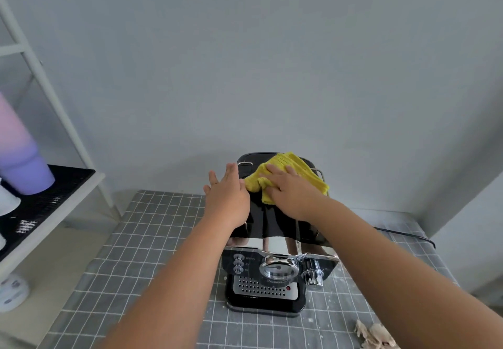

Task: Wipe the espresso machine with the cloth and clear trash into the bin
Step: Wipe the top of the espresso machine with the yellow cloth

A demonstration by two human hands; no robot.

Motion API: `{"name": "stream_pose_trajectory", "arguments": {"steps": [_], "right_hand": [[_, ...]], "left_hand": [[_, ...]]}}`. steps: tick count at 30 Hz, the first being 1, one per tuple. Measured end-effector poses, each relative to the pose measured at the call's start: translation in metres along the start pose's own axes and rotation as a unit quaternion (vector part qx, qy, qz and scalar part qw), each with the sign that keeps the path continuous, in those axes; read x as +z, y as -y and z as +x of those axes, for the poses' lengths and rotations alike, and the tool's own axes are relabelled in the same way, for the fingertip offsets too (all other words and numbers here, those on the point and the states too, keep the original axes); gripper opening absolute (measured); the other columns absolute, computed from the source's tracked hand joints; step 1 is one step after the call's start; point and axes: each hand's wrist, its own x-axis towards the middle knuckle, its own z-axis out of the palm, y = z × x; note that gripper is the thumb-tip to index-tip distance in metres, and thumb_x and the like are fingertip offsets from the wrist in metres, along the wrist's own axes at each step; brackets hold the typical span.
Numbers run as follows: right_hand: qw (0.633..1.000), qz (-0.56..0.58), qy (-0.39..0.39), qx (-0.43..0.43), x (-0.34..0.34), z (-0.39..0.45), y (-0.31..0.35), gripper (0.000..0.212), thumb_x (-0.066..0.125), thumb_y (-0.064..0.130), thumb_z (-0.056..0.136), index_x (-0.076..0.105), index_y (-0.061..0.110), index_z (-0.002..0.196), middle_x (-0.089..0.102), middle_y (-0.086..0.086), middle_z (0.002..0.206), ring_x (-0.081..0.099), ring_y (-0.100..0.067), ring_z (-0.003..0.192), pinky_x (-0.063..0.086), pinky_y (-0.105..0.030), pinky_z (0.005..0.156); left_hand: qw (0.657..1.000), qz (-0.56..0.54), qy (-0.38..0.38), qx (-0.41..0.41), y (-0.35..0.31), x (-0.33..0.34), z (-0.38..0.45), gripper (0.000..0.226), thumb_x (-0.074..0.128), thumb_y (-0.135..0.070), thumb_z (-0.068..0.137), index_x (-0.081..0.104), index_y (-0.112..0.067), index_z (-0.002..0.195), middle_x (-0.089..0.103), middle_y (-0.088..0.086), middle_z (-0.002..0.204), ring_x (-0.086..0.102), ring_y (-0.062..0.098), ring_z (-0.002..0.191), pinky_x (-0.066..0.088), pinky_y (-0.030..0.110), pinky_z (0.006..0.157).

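Observation:
A black and chrome espresso machine (275, 275) stands on the grey checked table cover, front facing me. A yellow cloth (296, 170) lies on its top near the back. My right hand (288, 193) presses flat on the cloth, fingers spread over it. My left hand (227, 193) rests against the machine's upper left edge, fingers apart, holding nothing. Crumpled beige trash (374, 335) lies on the table at the lower right. No bin is in view.
A white shelf unit (54, 207) stands at the left with a black mat and a pink-purple tumbler (19, 158). A black power cord (408, 235) runs right behind the machine. White walls close off the back and right.

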Motion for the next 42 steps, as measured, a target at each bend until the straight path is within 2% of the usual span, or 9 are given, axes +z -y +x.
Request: {"name": "stream_pose_trajectory", "arguments": {"steps": [4,8,12,16,21,31,33,38,42], "right_hand": [[0.994,-0.057,0.010,-0.096,0.013,0.007,0.006,0.050,0.037,0.026,0.100,0.030,0.033,0.149,0.028,0.009,0.157,-0.003,-0.024,0.149,-0.010,-0.048,0.116],[0.982,-0.161,0.044,-0.086,0.005,0.028,0.017,0.049,0.023,0.035,0.102,0.020,0.037,0.151,0.014,0.014,0.160,-0.019,-0.025,0.147,-0.023,-0.058,0.110],[0.976,-0.196,0.054,-0.071,0.003,0.042,0.029,0.048,0.022,0.033,0.102,0.021,0.031,0.150,0.016,0.015,0.159,-0.016,-0.029,0.147,-0.016,-0.063,0.110],[0.987,-0.135,0.058,-0.071,0.006,0.016,0.023,0.054,0.026,0.036,0.102,0.012,0.030,0.154,0.011,0.011,0.161,-0.011,-0.027,0.149,-0.008,-0.053,0.117],[0.991,-0.041,0.069,-0.109,0.018,-0.058,0.020,0.053,0.033,0.033,0.103,0.018,0.028,0.153,0.008,0.019,0.159,-0.020,-0.016,0.146,-0.011,-0.047,0.118],[0.996,0.017,-0.018,-0.091,0.029,-0.091,0.012,0.048,0.039,0.035,0.101,0.035,0.027,0.148,0.025,0.021,0.155,-0.011,-0.012,0.148,0.003,-0.035,0.121],[0.997,-0.010,-0.008,-0.079,0.021,-0.073,0.013,0.047,0.037,0.035,0.101,0.034,0.029,0.148,0.026,0.020,0.155,-0.007,-0.014,0.149,0.006,-0.038,0.121],[0.986,-0.124,0.078,-0.080,0.008,0.011,0.022,0.051,0.025,0.037,0.102,0.016,0.036,0.152,0.009,0.016,0.161,-0.008,-0.024,0.149,-0.004,-0.051,0.119],[0.985,-0.156,0.050,-0.058,0.009,0.038,0.022,0.052,0.021,0.041,0.101,0.014,0.035,0.153,0.010,0.016,0.161,-0.003,-0.024,0.150,-0.002,-0.048,0.118]], "left_hand": [[0.999,-0.015,-0.028,0.002,0.008,0.004,0.005,0.046,0.019,-0.018,0.103,0.024,-0.022,0.148,0.007,0.002,0.162,-0.011,0.038,0.146,0.004,0.054,0.117],[0.998,-0.018,-0.052,-0.005,0.014,0.010,0.011,0.047,0.020,-0.017,0.103,0.023,-0.022,0.150,-0.001,-0.005,0.162,-0.014,0.032,0.146,-0.004,0.049,0.117],[0.997,-0.050,-0.056,-0.017,0.017,0.011,0.011,0.049,0.020,-0.014,0.103,0.020,-0.023,0.151,-0.002,-0.006,0.162,-0.016,0.031,0.146,-0.004,0.050,0.119],[0.996,-0.062,-0.060,-0.024,0.018,0.012,0.012,0.049,0.018,-0.016,0.103,0.020,-0.021,0.151,0.000,-0.005,0.162,-0.013,0.030,0.147,-0.004,0.050,0.118],[0.996,-0.058,-0.066,-0.026,0.017,0.011,0.013,0.048,0.017,-0.023,0.104,0.020,-0.019,0.152,0.002,-0.004,0.162,-0.011,0.032,0.147,-0.005,0.051,0.117],[0.998,0.039,-0.054,-0.013,0.013,0.009,0.012,0.050,0.015,-0.029,0.104,0.014,-0.020,0.153,-0.002,-0.003,0.162,-0.014,0.034,0.146,-0.006,0.052,0.116],[0.998,0.015,-0.056,-0.008,0.014,0.010,0.011,0.053,0.011,-0.037,0.103,0.016,-0.020,0.153,0.000,-0.004,0.162,-0.014,0.032,0.146,-0.009,0.051,0.116],[0.998,-0.018,-0.053,-0.016,0.015,0.012,0.008,0.062,0.005,-0.051,0.099,0.022,-0.022,0.152,0.004,-0.005,0.162,-0.015,0.029,0.147,-0.010,0.050,0.116],[0.999,0.007,-0.047,-0.021,0.015,0.010,0.010,0.059,0.008,-0.046,0.101,0.021,-0.020,0.152,0.000,-0.004,0.162,-0.015,0.031,0.146,-0.009,0.051,0.116]]}}
